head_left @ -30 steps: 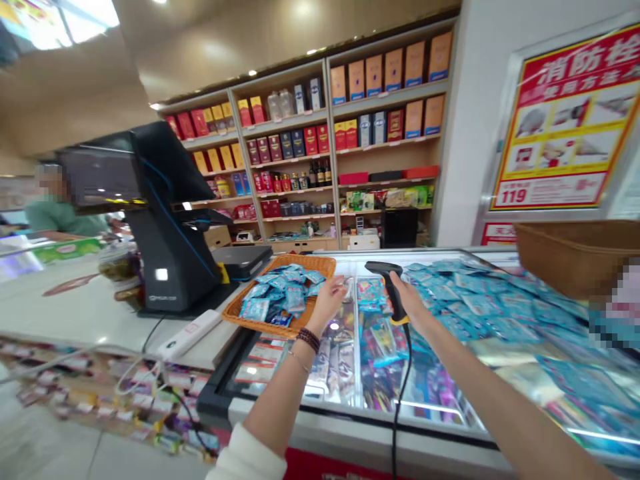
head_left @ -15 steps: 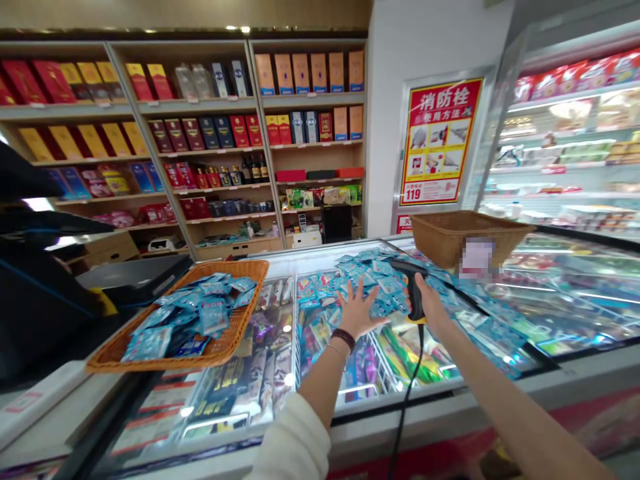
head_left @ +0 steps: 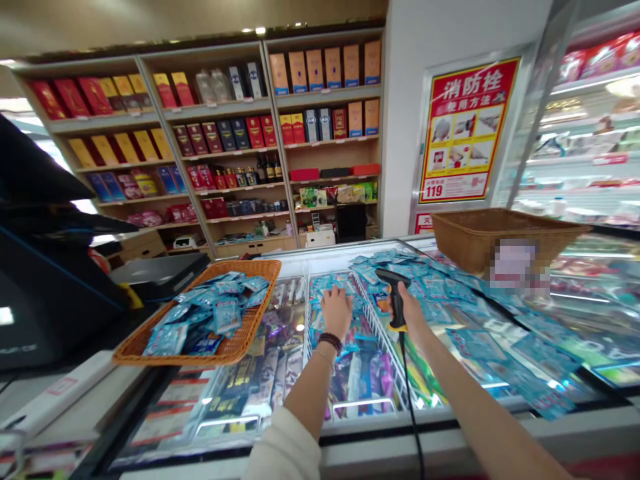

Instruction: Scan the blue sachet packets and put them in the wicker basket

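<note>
My right hand (head_left: 411,308) grips the handle of a black barcode scanner (head_left: 395,295), its cable trailing down toward me. My left hand (head_left: 336,309) lies palm down with fingers curled on a blue packet (head_left: 330,283) on the glass lid of the chest freezer (head_left: 350,413). Many blue packets (head_left: 450,293) are spread over the glass to the right of the scanner. A shallow wicker tray (head_left: 230,347) at the left holds several more blue packets.
A deeper wicker basket (head_left: 475,237) stands at the back right on the freezer. A black checkout terminal (head_left: 45,280) is at the left, with a white device (head_left: 60,393) on the counter. Shelves of boxed goods (head_left: 225,133) fill the back wall.
My left hand came away from the wicker tray, spread open over the packets on the glass, and now rests with curled fingers on one. The view swung right, then back slightly.
</note>
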`<move>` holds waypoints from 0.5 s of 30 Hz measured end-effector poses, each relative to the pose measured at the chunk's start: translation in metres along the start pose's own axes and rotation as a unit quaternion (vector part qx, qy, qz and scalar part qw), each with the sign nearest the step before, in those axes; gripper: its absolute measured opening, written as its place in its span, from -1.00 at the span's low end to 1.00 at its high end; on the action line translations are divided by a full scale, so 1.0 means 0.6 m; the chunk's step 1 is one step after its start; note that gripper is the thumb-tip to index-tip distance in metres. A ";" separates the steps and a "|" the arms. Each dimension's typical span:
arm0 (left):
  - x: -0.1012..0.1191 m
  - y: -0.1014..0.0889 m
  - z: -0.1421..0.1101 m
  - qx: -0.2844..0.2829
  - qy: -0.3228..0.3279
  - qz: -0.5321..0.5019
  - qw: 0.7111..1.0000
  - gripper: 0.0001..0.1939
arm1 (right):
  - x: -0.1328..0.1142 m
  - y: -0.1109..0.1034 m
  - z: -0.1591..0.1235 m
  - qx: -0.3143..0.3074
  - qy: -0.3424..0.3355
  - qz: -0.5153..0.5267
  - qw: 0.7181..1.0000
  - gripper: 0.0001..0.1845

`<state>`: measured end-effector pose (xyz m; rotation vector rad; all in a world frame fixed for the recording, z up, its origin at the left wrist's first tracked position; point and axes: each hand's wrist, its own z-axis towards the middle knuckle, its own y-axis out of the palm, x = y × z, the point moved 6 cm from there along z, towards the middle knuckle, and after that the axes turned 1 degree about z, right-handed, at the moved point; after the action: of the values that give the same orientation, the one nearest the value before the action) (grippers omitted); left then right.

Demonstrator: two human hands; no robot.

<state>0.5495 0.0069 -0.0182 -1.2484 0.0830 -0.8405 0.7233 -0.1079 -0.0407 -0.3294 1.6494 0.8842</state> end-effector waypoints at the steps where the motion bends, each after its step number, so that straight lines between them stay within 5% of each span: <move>1: -0.018 -0.007 0.003 0.003 -0.019 0.006 1.000 -0.58 | 0.005 0.018 -0.002 -0.005 0.003 0.014 1.000 -0.42; 7: -0.083 -0.025 0.024 0.005 -0.149 -0.035 0.988 -0.56 | 0.046 0.085 -0.014 -0.021 0.026 -0.014 0.999 -0.36; 15: -0.061 -0.029 0.034 -0.004 -0.196 -0.113 0.974 -0.61 | 0.064 0.077 -0.014 -0.074 -0.004 -0.036 0.997 -0.34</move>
<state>0.5247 0.0437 -0.0099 -1.4268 -0.3799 -0.7732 0.6765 -0.0734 -0.0591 -0.4844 1.5592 0.9534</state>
